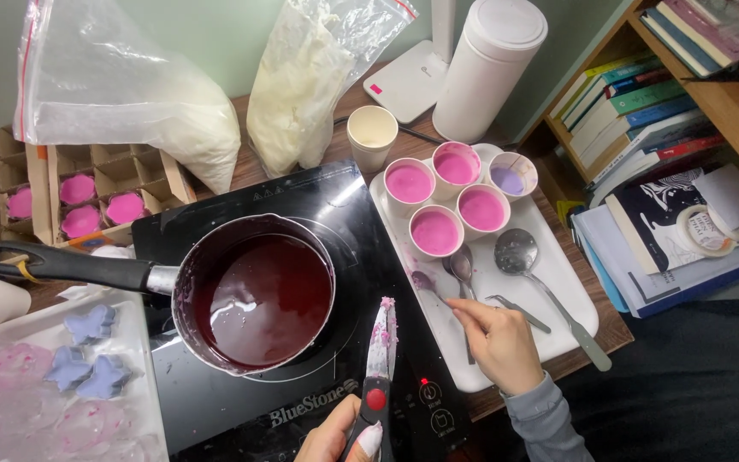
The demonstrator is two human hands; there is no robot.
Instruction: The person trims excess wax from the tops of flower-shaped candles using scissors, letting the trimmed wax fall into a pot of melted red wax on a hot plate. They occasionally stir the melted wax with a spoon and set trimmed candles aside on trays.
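My left hand (335, 438) grips closed scissors (380, 359) smeared with pink wax, tips pointing up beside the saucepan (254, 295). The pan holds dark red-purple liquid and sits on a black induction cooktop (335, 205), its black handle (62, 263) pointing left. My right hand (499, 342) pinches the handle of a small spoon (462, 269) lying on a white tray (558, 282). On that tray stand several paper cups of pink wax (435, 231) and one of lilac wax (509, 178).
A large spoon (519, 252) and a fork (515, 312) lie on the tray. Two bags of white flakes (156, 111) and an empty paper cup (372, 133) stand behind the cooktop. Cardboard dividers with pink pieces (79, 205) at left; books (643, 111) at right.
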